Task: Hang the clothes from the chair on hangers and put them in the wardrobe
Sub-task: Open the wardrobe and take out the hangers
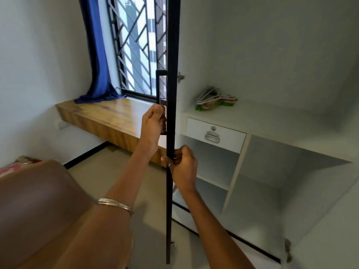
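The wardrobe's dark door (172, 55) stands open, seen edge-on in the middle of the view. My left hand (153, 123) grips its long black handle (158, 84). My right hand (183, 168) pinches the door's edge lower down, thumb on the near side. Inside the white wardrobe (272, 74), a pile of coloured hangers (213, 99) lies on a shelf above a drawer (214, 133). A brown chair back (38, 200) fills the lower left, with some red-patterned cloth (11, 167) just behind it.
A wooden window ledge (108, 117) runs along the left wall under a barred window (139, 45) with a blue curtain (97, 55). Open white compartments (209, 167) sit below the drawer. The floor (151, 220) lies between the chair and the wardrobe.
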Motion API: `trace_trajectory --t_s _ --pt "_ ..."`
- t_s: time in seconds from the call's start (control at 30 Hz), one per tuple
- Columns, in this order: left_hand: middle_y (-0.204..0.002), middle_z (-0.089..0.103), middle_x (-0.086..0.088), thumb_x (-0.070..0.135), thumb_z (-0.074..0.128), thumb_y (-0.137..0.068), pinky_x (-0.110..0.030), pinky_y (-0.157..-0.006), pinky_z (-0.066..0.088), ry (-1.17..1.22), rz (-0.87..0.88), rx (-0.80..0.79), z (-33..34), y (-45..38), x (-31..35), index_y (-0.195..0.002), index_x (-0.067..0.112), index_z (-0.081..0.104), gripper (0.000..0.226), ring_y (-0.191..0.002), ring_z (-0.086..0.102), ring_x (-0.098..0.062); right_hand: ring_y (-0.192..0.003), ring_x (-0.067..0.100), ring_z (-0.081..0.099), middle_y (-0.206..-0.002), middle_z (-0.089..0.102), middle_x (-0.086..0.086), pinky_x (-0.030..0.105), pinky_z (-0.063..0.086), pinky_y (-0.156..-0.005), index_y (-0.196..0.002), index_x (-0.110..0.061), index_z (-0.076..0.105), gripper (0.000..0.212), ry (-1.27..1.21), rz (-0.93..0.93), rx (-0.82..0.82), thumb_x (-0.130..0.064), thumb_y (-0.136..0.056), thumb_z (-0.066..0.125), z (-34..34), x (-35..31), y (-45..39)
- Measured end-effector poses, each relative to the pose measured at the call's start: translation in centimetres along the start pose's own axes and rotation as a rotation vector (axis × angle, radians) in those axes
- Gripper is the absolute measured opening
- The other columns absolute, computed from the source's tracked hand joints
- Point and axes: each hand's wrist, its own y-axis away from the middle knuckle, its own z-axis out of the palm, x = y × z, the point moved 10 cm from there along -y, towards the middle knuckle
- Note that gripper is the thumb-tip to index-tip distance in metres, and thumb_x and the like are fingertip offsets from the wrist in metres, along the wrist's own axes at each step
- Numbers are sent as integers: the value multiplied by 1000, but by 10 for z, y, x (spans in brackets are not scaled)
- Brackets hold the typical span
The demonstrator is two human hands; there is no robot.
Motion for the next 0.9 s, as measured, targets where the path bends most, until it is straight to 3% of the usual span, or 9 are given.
trace_trajectory --t_s 0.1,0.23,0.33,0.47,0.67,0.73,0.83,0.87,0.9 --pt "-56 52 11 24 32 -104 -20 -51 44 -71 11 69 -42 -1 11 -71 17 50 38 -52 49 -5 -73 19 60 -80 60 3 37 54 -66 -80 -14 50 36 -7 -26 -89 -27 -73 83 41 -14 5" --pt "-81 62 -4 25 32 -104 -34 -78 51 -138 3 149 -92 -21 14 -85 15 59 35 -77 60 -16 -75 22 59 -84 57 7 40 56 -70 -84 -7 54 27 16 -50 -237 -16 -77 79 95 -33 -5" --pt "-84 65 -1 23 32 -103 -36 -83 51 -154 -26 202 -124 -31 12 -88 16 62 34 -80 61 -16 -76 23 61 -86 56 7 39 56 -71 -85 -7 54 21 18 -71 -318 -7 -80 74 130 -43 -6" --pt "-89 70 1 23 32 -103 -38 -88 54 -137 -134 255 -164 -45 0 -96 19 65 34 -86 66 -17 -71 2 67 -88 60 12 18 52 -68 -81 -8 53 20 -6 -29 -396 10 -83 63 168 -45 -5" --pt "-89 69 -2 25 35 -101 -40 -88 53 -97 -231 268 -191 -45 -19 -90 21 66 33 -87 64 -20 -70 -5 67 -79 65 2 14 52 -69 -88 1 57 12 -109 69 -434 13 -86 58 197 -37 -8" --pt "-85 64 -2 26 43 -97 -39 -85 52 -226 -115 436 -207 -32 -11 -85 20 64 25 -85 60 -22 -68 -2 67 -79 67 3 13 52 -68 -90 3 60 12 -110 68 -470 14 -86 57 197 -37 -9" --pt "-94 58 -3 20 51 -90 -32 -81 48 -460 287 750 -220 7 40 -97 12 64 16 -91 57 -23 -72 15 65 -79 69 0 32 56 -72 -84 -9 65 21 -151 119 -465 10 -86 57 191 -40 -16" --pt "-93 60 -6 16 52 -90 -28 -77 47 -488 466 731 -208 16 62 -97 9 63 15 -87 57 -21 -72 18 65 -78 69 1 35 56 -73 -81 -13 65 25 -165 155 -463 9 -86 55 188 -39 -18" --pt "-91 61 -8 12 53 -91 -25 -72 45 -508 613 597 -184 20 77 -96 6 63 13 -82 57 -18 -71 19 64 -76 68 1 35 56 -71 -79 -16 65 29 -168 184 -447 10 -85 53 180 -36 -18"
